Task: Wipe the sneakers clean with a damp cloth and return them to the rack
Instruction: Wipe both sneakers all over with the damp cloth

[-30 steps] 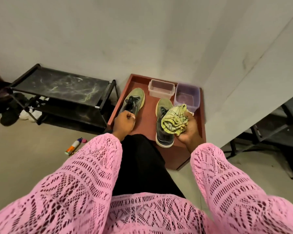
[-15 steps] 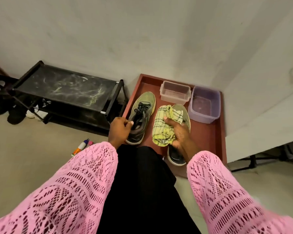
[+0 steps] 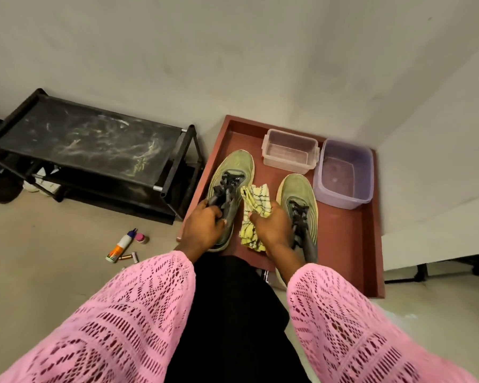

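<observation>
A pale wall corner and a bare concrete-coloured floor frame a shallow red-brown tray [image 3: 371, 244] pushed into the angle, and on it lie the two olive-green sneakers, toes toward the wall. The left sneaker [image 3: 233, 172] is gripped at its collar by the left hand [image 3: 202, 228], fingers curled closed around the tongue and laces; the right sneaker [image 3: 296, 194] lies just beside it, partly hidden under the right hand [image 3: 274, 228], which is closed on a yellow checked cloth [image 3: 253, 214] bunched between the shoes. The step in hand looks like the start of wiping the left shoe: steadying it by the collar while the cloth sweeps toe to heel should work best, refolding to a clean face as dirt lifts. Behind the shoes, a clear lidless container [image 3: 289, 153] and a lilac tub [image 3: 343, 175] stand close together near the back rim, so strokes toward the wall risk knocking them. The black shoe rack [image 3: 86, 139], its top shelf smeared with pale marks, stands just left of the tray with free floor in front, apart from a small bottle [image 3: 121, 246] and batteries [image 3: 127, 256] lying there.
</observation>
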